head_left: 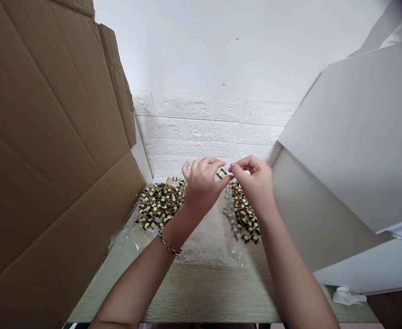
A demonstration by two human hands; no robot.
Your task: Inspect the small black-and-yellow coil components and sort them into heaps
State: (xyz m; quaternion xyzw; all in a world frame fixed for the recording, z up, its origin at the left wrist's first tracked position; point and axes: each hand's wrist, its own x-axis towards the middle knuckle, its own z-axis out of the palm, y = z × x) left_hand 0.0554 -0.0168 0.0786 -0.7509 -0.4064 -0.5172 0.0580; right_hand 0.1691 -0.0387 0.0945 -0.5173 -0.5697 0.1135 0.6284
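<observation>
Over the desk (208, 292), left hand (203, 187) and right hand (254, 185) narrow around a small yellow-taped transformer (221, 173), gripping hand unclear, raised clear of heaps (160, 205) within reach either side

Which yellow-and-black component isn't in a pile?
The component raised between the left hand and right hand; the rest sit in the left pile and right pile.

Clock centre: the gap between the left hand (203, 187) and the right hand (254, 185).
9 o'clock: a tilted cardboard sheet (50, 151) closes off this side.
3 o'clock: a white panel (345, 137) leans in over the table (208, 292).
12 o'clock: a white brick-pattern wall (201, 132) stands just past the hands.
8 o'clock: the left heap of wound components (160, 205) lies low.
4 o'clock: the right heap of wound components (245, 214) lies low.
Free room: 6 o'clock, a passage between the heaps, over plastic film (208, 237) and on across the table.
</observation>
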